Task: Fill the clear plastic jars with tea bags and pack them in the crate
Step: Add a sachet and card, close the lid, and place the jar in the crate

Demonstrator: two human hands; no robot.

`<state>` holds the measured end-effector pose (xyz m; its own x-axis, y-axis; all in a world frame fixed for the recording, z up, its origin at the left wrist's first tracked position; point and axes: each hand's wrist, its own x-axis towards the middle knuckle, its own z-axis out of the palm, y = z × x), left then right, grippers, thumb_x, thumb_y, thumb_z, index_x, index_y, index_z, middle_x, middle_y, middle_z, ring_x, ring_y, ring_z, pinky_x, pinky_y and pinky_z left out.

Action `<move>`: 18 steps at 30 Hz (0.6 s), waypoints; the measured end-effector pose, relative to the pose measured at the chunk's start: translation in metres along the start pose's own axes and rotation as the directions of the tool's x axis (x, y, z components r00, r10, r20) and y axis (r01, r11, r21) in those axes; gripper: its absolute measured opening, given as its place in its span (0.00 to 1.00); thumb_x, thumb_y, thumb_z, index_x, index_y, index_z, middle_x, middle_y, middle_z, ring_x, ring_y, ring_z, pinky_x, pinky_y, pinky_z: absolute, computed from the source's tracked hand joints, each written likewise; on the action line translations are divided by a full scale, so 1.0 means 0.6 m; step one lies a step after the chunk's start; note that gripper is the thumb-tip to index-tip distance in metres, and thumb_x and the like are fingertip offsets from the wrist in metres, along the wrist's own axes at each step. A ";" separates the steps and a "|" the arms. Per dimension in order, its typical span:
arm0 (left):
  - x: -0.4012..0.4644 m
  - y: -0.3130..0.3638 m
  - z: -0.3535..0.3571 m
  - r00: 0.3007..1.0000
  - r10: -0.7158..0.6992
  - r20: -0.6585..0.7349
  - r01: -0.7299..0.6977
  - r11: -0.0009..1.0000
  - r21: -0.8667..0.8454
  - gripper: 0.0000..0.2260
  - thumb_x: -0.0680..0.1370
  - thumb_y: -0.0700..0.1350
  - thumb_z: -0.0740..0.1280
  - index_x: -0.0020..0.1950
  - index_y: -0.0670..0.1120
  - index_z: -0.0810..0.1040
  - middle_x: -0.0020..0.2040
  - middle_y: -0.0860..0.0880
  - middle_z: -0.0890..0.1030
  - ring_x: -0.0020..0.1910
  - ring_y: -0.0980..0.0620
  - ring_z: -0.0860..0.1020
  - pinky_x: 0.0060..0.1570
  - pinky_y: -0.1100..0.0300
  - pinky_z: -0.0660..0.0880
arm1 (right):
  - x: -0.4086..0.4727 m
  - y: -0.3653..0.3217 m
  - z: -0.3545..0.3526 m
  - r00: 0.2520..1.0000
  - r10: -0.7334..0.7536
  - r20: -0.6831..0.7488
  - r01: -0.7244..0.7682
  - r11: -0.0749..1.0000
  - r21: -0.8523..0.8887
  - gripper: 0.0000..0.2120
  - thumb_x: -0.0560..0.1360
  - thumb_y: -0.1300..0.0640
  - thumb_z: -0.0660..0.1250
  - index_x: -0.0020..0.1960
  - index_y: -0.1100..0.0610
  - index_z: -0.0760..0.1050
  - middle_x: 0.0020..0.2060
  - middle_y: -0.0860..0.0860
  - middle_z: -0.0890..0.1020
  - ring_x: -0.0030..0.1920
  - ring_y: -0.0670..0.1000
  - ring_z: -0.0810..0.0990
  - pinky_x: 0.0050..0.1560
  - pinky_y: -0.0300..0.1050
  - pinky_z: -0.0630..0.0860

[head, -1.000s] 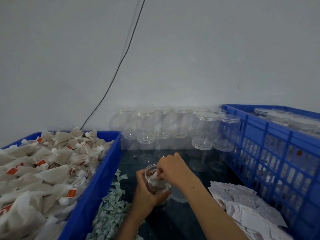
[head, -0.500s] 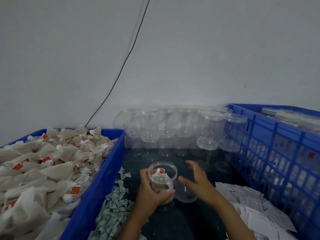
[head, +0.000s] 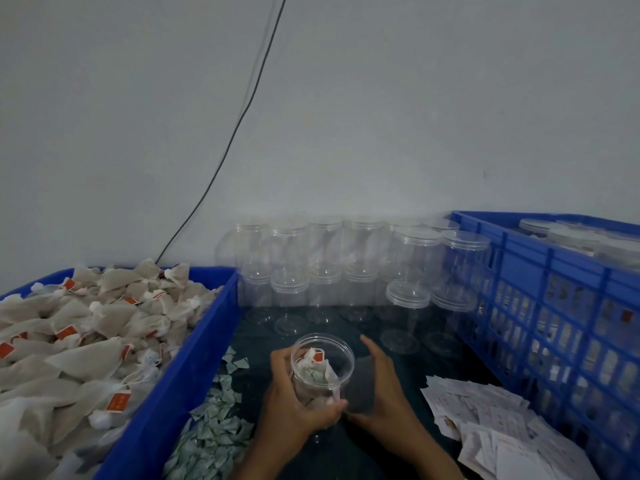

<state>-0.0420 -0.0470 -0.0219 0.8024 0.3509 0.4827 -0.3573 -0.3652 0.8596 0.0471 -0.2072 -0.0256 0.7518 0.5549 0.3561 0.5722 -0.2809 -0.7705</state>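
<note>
**Desk:** Walk me across from the left. What am I handling?

**Me:** At nine o'clock I have the blue bin (head: 162, 403) heaped with tea bags (head: 83, 344): soft paper pouches with red tags, next to weightless I'd judge, and they crush and tangle by their strings, so I'd take them in a loose bunch. Just beside the bin, at about seven o'clock, lies a drift of pale green paper scraps (head: 214, 431).

**Desk:** And the jar?

**Me:** Centre, at six o'clock. My left hand (head: 294, 407) has its fingers and thumb curled round the body of the open jar (head: 322, 368), which stands roughly upright with several bags inside. It looks thin-walled, light and slick, so I'd judge a firm wrap low on the body is right; squeezing near the rim would flex it.

**Desk:** Right hand?

**Me:** My right hand (head: 377, 393) is spread just beside the jar, fingers fairly straight, cupped around what seems a clear lid or second jar. It is too transparent to tell, and I can't tell whether it is truly gripped.

**Desk:** Further right?

**Me:** At twelve o'clock the empty lidded jars (head: 408, 299) are stacked against the wall. At four o'clock lie white paper slips (head: 491, 424). At three o'clock stands the blue crate (head: 554, 306), with capped jars visible at its top. Stacked jars could slide, so I'd set each down flat.
</note>
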 end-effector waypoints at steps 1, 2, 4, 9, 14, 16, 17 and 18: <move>0.000 0.002 0.001 1.000 0.006 -0.002 -0.006 1.000 -0.004 0.38 0.57 0.50 0.81 0.60 0.58 0.65 0.55 0.61 0.79 0.53 0.56 0.81 0.48 0.60 0.79 | -0.002 -0.004 -0.004 0.999 -0.032 0.011 0.031 0.998 0.056 0.55 0.60 0.49 0.81 0.71 0.32 0.46 0.68 0.43 0.64 0.68 0.44 0.68 0.68 0.46 0.69; -0.001 0.004 0.002 1.000 0.011 -0.002 -0.011 1.000 -0.012 0.37 0.58 0.49 0.81 0.60 0.58 0.66 0.56 0.61 0.79 0.53 0.56 0.81 0.47 0.63 0.79 | -0.005 -0.006 -0.010 0.998 -0.053 0.014 0.051 0.989 0.139 0.56 0.59 0.49 0.82 0.72 0.33 0.46 0.66 0.40 0.66 0.67 0.43 0.70 0.67 0.46 0.71; 0.000 0.008 0.004 1.000 0.013 0.007 -0.012 0.999 -0.040 0.36 0.60 0.45 0.81 0.62 0.58 0.67 0.57 0.59 0.80 0.52 0.55 0.82 0.46 0.65 0.78 | -0.012 -0.015 -0.023 0.999 -0.034 0.001 0.032 0.947 0.319 0.57 0.57 0.50 0.84 0.72 0.31 0.49 0.62 0.37 0.71 0.63 0.42 0.75 0.62 0.44 0.75; 0.001 0.009 0.010 0.995 0.011 0.100 -0.004 0.998 -0.064 0.41 0.63 0.40 0.80 0.71 0.56 0.64 0.61 0.58 0.78 0.58 0.53 0.80 0.52 0.62 0.77 | -0.018 -0.053 -0.032 0.998 -0.014 -0.058 0.045 0.820 0.571 0.34 0.67 0.46 0.75 0.69 0.35 0.63 0.61 0.50 0.76 0.58 0.48 0.79 0.51 0.42 0.79; 0.002 0.021 0.004 0.972 0.025 0.233 -0.035 0.999 0.040 0.48 0.62 0.44 0.82 0.74 0.63 0.58 0.69 0.59 0.72 0.66 0.56 0.73 0.62 0.53 0.75 | -0.029 -0.090 -0.004 0.958 -0.147 -0.248 0.232 0.904 0.359 0.25 0.70 0.41 0.70 0.65 0.40 0.72 0.59 0.42 0.70 0.60 0.41 0.75 0.54 0.31 0.74; 0.003 0.027 0.005 0.964 0.046 0.261 -0.070 0.994 0.084 0.48 0.63 0.47 0.81 0.75 0.64 0.57 0.70 0.60 0.70 0.68 0.58 0.72 0.62 0.54 0.75 | -0.030 -0.095 0.002 0.944 -0.200 -0.262 0.264 0.935 0.236 0.25 0.71 0.38 0.68 0.67 0.39 0.71 0.59 0.42 0.68 0.62 0.40 0.72 0.55 0.28 0.72; 0.003 0.030 0.006 0.963 0.049 0.263 -0.082 0.990 0.115 0.47 0.63 0.48 0.81 0.75 0.64 0.57 0.70 0.60 0.70 0.67 0.59 0.72 0.61 0.55 0.75 | -0.030 -0.096 0.003 0.941 -0.217 -0.261 0.270 0.945 0.186 0.25 0.71 0.37 0.67 0.67 0.39 0.71 0.59 0.42 0.67 0.62 0.40 0.71 0.56 0.27 0.71; 0.003 0.031 0.006 0.964 0.047 0.260 -0.090 0.984 0.156 0.47 0.63 0.50 0.80 0.74 0.65 0.57 0.69 0.62 0.70 0.66 0.60 0.72 0.60 0.57 0.75 | -0.029 -0.097 0.002 0.940 -0.224 -0.256 0.270 0.949 0.163 0.25 0.70 0.37 0.67 0.67 0.38 0.71 0.59 0.42 0.66 0.62 0.40 0.70 0.56 0.27 0.70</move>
<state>-0.0454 -0.0565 -0.0059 0.8815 0.0971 0.4621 -0.3489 -0.5255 0.7759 0.0001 -0.1998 0.0125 0.6626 0.3845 0.6427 0.6929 0.0108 -0.7209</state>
